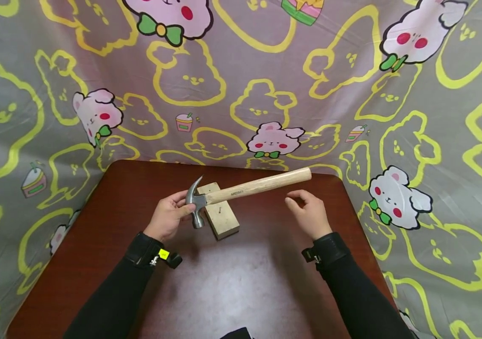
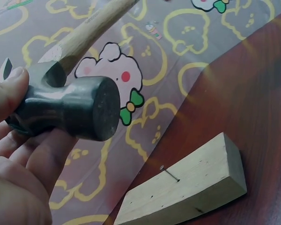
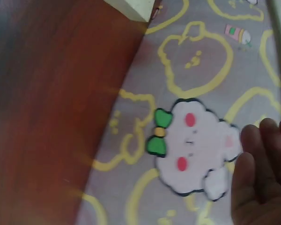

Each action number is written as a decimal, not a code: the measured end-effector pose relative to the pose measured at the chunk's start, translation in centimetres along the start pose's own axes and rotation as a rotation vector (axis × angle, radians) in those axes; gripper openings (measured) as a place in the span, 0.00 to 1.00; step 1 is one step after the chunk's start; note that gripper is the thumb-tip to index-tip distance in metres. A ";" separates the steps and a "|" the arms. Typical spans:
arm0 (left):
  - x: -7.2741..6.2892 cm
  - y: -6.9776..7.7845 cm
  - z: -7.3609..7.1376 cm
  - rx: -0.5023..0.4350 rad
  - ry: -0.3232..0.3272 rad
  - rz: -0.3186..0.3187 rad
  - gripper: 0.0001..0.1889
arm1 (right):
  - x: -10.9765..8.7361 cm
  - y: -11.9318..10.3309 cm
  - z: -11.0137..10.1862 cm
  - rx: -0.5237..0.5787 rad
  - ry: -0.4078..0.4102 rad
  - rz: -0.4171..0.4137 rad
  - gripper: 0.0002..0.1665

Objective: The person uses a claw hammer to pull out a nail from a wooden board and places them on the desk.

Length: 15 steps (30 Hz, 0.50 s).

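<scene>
My left hand [image 1: 166, 217] grips a claw hammer [image 1: 262, 185] by its steel head, thumb on one side and fingers on the other. The hammer is up in the air, its wooden handle pointing right, and the dark striking face [image 2: 106, 108] fills much of the left wrist view. Behind and below it, a pale wooden block [image 1: 226, 220] lies on the table. A nail [image 2: 170, 174] stands at a slant in the block's top. My right hand [image 1: 310, 215], fingers loosely bent, hovers just below the handle's end and holds nothing.
The reddish-brown table [image 1: 97, 245] stretches beneath both arms, with a bright reflection in front. A printed curtain [image 1: 338, 70] with cartoon rabbits hangs along the table's back and sides. Each wrist wears a black strap [image 1: 333, 249].
</scene>
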<state>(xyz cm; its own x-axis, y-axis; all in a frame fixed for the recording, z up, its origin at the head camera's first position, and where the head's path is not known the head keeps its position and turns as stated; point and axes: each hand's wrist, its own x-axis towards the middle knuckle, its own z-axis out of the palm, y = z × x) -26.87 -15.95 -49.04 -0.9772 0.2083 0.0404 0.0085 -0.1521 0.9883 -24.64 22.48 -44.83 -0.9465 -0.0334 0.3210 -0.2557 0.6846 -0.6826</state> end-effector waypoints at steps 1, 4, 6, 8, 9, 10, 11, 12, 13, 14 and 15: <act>-0.1 0.0 -0.1 -0.002 -0.004 0.004 0.32 | 0.1 0.4 0.1 0.032 -0.028 0.043 0.19; -0.3 0.1 -0.3 0.015 0.000 0.001 0.32 | 0.3 1.4 0.5 0.133 -0.106 0.137 0.25; -0.4 0.0 -0.3 0.022 -0.007 -0.003 0.32 | 0.5 1.9 0.8 0.210 -0.155 0.166 0.31; -0.4 0.0 -0.3 0.020 -0.009 -0.006 0.32 | 0.7 2.1 1.1 0.311 -0.200 0.189 0.35; -0.5 0.0 -0.2 0.014 -0.016 -0.001 0.32 | 0.8 2.1 1.2 0.383 -0.219 0.199 0.37; -0.5 -0.1 -0.2 0.012 -0.018 0.003 0.31 | 0.8 2.1 1.3 0.472 -0.237 0.211 0.39; -0.6 -0.1 -0.1 0.012 -0.019 0.008 0.31 | 0.8 2.1 1.4 0.570 -0.251 0.224 0.41; -0.6 -0.2 0.0 0.007 -0.025 0.014 0.31 | 0.8 2.0 1.4 0.660 -0.261 0.237 0.42; -0.6 -0.3 0.0 0.000 -0.034 0.019 0.31 | 0.8 1.9 1.5 0.745 -0.266 0.245 0.43; -0.6 -0.4 0.1 -0.007 -0.044 0.026 0.31 | 0.8 1.8 1.5 0.822 -0.272 0.247 0.43; -0.7 -0.5 0.2 -0.015 -0.051 0.031 0.31 | 0.8 1.6 1.6 0.880 -0.277 0.243 0.44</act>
<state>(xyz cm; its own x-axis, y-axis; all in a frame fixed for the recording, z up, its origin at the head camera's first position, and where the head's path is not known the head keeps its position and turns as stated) -26.19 -15.85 -49.53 -0.9646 0.2518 0.0786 0.0350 -0.1733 0.9842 -26.13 22.38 -46.74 -0.9773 -0.2114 0.0155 0.0046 -0.0943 -0.9955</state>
